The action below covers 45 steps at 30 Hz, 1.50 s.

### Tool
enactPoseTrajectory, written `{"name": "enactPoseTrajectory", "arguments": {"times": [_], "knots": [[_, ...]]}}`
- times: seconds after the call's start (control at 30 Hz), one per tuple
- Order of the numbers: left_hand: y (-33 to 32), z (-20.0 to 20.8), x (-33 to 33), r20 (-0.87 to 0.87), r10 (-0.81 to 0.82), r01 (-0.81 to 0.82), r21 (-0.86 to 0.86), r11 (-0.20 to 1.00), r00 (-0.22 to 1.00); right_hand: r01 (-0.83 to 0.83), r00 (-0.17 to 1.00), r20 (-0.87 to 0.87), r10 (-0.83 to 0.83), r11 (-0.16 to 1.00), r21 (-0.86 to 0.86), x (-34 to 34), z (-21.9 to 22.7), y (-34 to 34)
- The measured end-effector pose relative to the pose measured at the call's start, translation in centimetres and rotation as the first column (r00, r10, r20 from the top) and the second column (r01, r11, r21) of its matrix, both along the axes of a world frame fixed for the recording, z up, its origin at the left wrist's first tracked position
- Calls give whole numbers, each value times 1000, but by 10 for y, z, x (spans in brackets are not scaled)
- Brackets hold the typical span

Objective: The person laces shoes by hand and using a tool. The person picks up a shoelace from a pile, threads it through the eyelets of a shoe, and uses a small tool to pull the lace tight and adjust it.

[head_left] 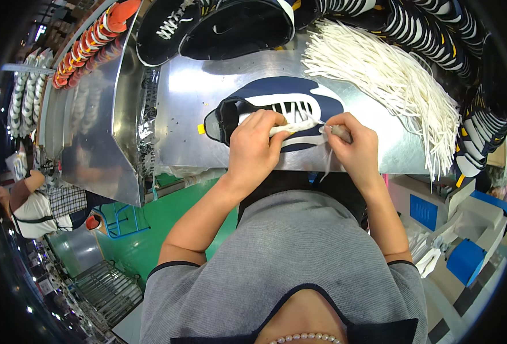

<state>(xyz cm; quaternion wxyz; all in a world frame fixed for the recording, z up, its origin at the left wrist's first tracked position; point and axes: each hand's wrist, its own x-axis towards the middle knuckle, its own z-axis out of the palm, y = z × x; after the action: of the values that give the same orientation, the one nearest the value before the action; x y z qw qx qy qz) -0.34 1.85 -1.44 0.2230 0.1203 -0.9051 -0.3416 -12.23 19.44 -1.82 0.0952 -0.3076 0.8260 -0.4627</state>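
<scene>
A navy and white shoe upper (276, 87) lies on the metal table with its black-lined opening to the left. White lace (292, 109) crosses its throat in several rows. My left hand (254, 146) is closed on the near white edge of the upper, thumb and forefinger pinching it. In my right hand (354, 146) is a small hook tool with a short, pale handle (341, 133); its thin tip points at the near eyelet edge. A loose white lace end hangs below the right fingers, over the table's front edge. The tool's exact tip is too small to make out.
A heap of white laces (385, 80) lies at the back right. Stacked dark shoe uppers (420, 34) line the far and right sides; more black uppers (236, 31) stand behind. Orange-red pieces (92, 43) are stacked left, beyond a metal panel (92, 126). Another person (47, 206) works far left.
</scene>
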Motion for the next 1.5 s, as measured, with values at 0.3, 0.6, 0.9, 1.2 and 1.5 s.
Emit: {"name": "enactPoseTrajectory", "arguments": {"times": [0.3,0.6,0.9,1.2,1.5], "knots": [[-31,25,-3,-238,73,-112,-155,981,969,-489,869,43,494,868,-92,48,12,17],[-10,40,29,-349,-65,-40,-284,958,935,-179,960,169,222,954,-239,14,20,-60],[-12,50,61,-363,47,-95,-116,989,931,-500,563,708,426,858,-119,89,18,19],[-44,2,33,153,-49,80,-204,976,987,-115,938,274,213,935,-334,21,10,-63],[-31,32,20,466,-147,193,-51,980,872,-85,968,196,159,937,-339,13,-20,-61]]}}
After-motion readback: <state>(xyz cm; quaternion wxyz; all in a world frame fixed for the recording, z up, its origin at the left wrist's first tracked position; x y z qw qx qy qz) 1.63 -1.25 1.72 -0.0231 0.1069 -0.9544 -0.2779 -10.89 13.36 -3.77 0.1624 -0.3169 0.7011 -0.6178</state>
